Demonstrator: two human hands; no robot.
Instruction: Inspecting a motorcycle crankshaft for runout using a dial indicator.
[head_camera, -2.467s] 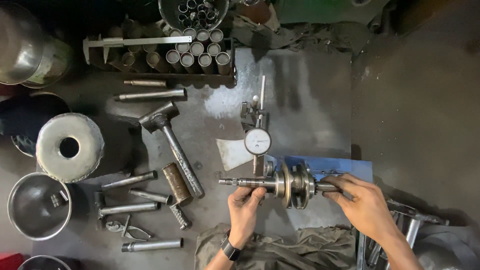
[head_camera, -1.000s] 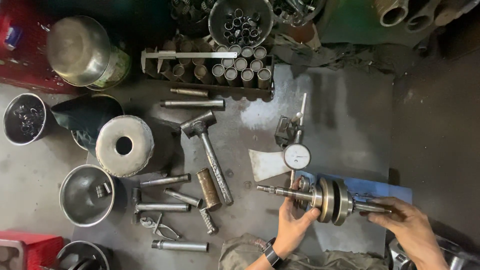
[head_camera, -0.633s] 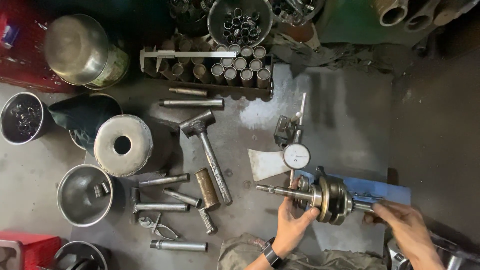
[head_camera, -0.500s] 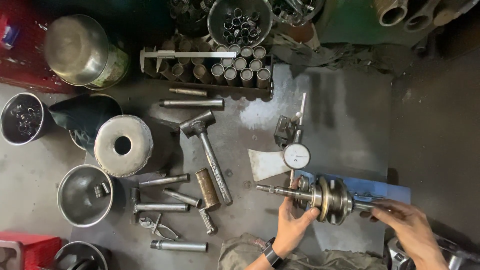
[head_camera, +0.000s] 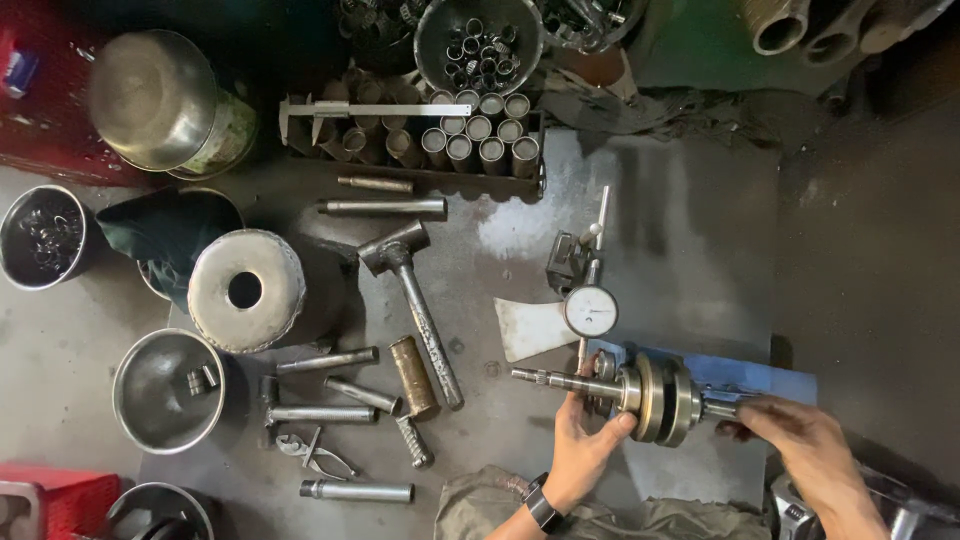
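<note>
Steel is everywhere I look: at twelve o'clock a round bowl is packed with small rings and bushes, and just below it a tray holds rows of short upright sleeves with a vernier caliper laid across them. At nine o'clock a small pot carries loose bits, while at seven o'clock a shallow steel bowl has one small part at its bottom. My left hand sits at five o'clock, fingers wrapped under the crankshaft where its thin shaft meets the webs; my right hand at four o'clock pinches the other shaft end. The crankshaft lies level across a blue stand, just under the dial gauge, whose post rises toward one o'clock. Open counter spreads above and to the right of the gauge, out to the dark edge at three o'clock. Leftward the way is crowded: a hammer lies slanted just beside the shaft tip, a brass-coloured drift next to it, then loose steel pins and pliers toward seven o'clock. A heavy drilled cylinder stands at nine o'clock.
</note>
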